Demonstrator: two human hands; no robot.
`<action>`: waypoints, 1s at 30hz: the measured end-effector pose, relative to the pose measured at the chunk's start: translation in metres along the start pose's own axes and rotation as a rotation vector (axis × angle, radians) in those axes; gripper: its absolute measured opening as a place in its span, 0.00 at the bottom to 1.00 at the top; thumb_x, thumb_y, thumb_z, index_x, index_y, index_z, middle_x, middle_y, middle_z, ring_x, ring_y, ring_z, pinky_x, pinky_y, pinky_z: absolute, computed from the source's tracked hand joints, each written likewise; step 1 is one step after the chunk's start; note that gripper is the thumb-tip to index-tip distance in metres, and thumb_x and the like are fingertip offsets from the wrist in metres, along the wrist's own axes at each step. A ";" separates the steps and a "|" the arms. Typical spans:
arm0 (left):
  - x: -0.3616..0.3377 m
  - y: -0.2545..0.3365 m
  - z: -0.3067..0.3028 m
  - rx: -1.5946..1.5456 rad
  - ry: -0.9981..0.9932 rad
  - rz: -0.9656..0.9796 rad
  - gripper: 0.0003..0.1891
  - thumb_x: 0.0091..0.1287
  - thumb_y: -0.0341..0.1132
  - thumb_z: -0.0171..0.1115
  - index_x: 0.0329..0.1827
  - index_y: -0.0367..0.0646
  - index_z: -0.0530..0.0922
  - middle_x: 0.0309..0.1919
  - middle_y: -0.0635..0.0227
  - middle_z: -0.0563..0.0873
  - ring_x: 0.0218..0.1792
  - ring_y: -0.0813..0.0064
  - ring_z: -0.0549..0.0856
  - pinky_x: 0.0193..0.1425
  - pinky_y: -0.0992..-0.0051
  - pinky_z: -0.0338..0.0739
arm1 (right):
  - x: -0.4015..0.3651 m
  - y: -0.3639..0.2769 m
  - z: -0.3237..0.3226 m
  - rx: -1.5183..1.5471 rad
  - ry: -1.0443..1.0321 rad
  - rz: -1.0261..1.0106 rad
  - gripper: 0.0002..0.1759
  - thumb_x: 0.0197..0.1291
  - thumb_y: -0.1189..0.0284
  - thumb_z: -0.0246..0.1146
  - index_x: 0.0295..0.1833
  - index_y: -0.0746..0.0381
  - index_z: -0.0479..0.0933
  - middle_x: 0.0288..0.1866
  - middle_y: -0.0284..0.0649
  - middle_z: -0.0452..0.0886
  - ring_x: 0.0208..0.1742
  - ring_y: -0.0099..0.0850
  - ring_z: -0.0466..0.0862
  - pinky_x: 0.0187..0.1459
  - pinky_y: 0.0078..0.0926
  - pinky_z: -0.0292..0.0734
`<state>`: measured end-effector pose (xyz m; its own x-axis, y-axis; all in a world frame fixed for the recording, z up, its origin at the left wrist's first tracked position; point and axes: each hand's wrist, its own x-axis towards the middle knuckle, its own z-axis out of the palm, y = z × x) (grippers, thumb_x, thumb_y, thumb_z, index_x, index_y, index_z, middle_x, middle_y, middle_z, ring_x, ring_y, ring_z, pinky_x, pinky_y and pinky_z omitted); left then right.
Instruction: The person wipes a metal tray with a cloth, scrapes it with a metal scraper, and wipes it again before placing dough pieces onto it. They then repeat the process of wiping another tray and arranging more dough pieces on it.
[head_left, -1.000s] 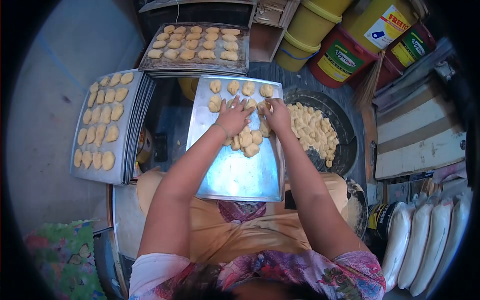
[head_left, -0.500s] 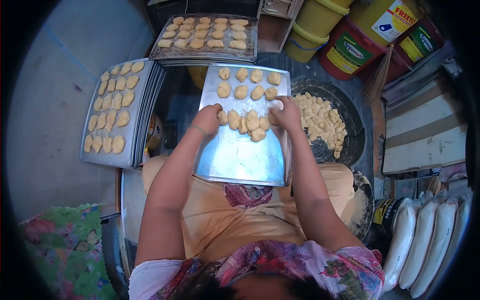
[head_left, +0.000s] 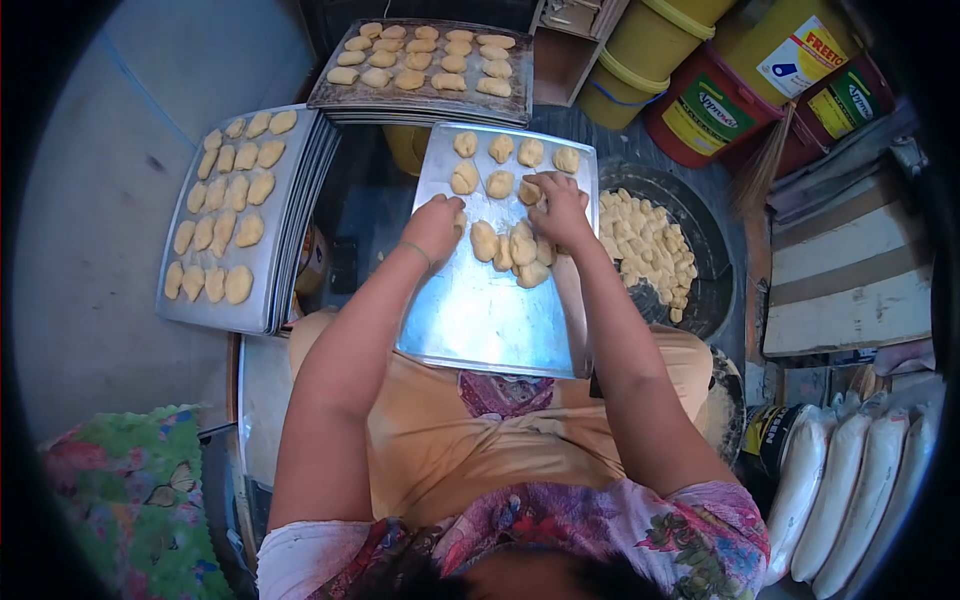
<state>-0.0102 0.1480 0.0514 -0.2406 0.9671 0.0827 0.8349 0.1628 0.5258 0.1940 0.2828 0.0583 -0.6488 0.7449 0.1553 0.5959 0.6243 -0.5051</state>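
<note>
A metal baking tray (head_left: 470, 320) rests over my lap, with lumps of pale dough in two rows at its far end. Across its middle lies a closer cluster of dough pieces (head_left: 523, 245), some piled against each other. My left hand (head_left: 433, 230) is at the tray's left side, fingers closed around a dough piece (head_left: 460, 222) at the left of that cluster. Bent over the right end of the second row, my right hand (head_left: 562, 210) has its fingertips against a dough piece (head_left: 529, 192). The hand hides the row's last lump and part of the cluster.
A round black basin (head_left: 715, 270) full of dough pieces (head_left: 640, 240) sits right of the tray. Stacked trays with dough stand left (head_left: 235, 215) and at the back (head_left: 425, 70). Buckets (head_left: 700, 110), a broom (head_left: 760, 165) and filled plastic bags (head_left: 840, 490) line the right side.
My right hand has moved up the tray from the cluster's right end to the second row. My left hand stays at the cluster's left end. The whole view has shifted slightly.
</note>
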 end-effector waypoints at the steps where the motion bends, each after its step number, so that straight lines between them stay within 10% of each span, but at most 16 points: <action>1: 0.004 -0.002 0.002 -0.002 0.017 0.013 0.19 0.55 0.32 0.65 0.51 0.40 0.80 0.47 0.52 0.81 0.46 0.50 0.83 0.53 0.61 0.78 | -0.006 0.000 -0.001 0.160 -0.070 0.037 0.31 0.46 0.68 0.69 0.62 0.50 0.76 0.62 0.41 0.76 0.69 0.45 0.67 0.67 0.46 0.57; 9: -0.008 0.040 -0.012 0.271 -0.025 0.197 0.21 0.52 0.41 0.70 0.47 0.42 0.82 0.55 0.59 0.78 0.62 0.58 0.72 0.64 0.58 0.64 | -0.058 -0.026 0.002 -0.082 -0.241 0.015 0.32 0.37 0.64 0.75 0.52 0.57 0.78 0.54 0.43 0.74 0.52 0.43 0.79 0.55 0.34 0.75; 20: -0.008 0.039 0.019 0.306 0.055 0.305 0.18 0.53 0.40 0.68 0.46 0.42 0.83 0.60 0.59 0.75 0.69 0.56 0.65 0.69 0.52 0.53 | -0.054 -0.007 -0.008 0.301 0.236 0.161 0.21 0.50 0.71 0.69 0.50 0.65 0.76 0.46 0.51 0.78 0.49 0.49 0.80 0.51 0.38 0.76; 30: -0.023 0.059 0.019 0.270 -0.190 0.552 0.18 0.49 0.42 0.64 0.42 0.41 0.82 0.58 0.57 0.75 0.71 0.55 0.62 0.71 0.47 0.50 | -0.071 0.027 -0.016 0.222 0.082 0.315 0.22 0.46 0.70 0.70 0.48 0.65 0.77 0.48 0.52 0.78 0.53 0.49 0.78 0.54 0.40 0.74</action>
<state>0.0538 0.1394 0.0644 0.3310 0.9365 0.1161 0.9121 -0.3490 0.2151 0.2634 0.2506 0.0477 -0.4053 0.9138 0.0259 0.6375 0.3028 -0.7085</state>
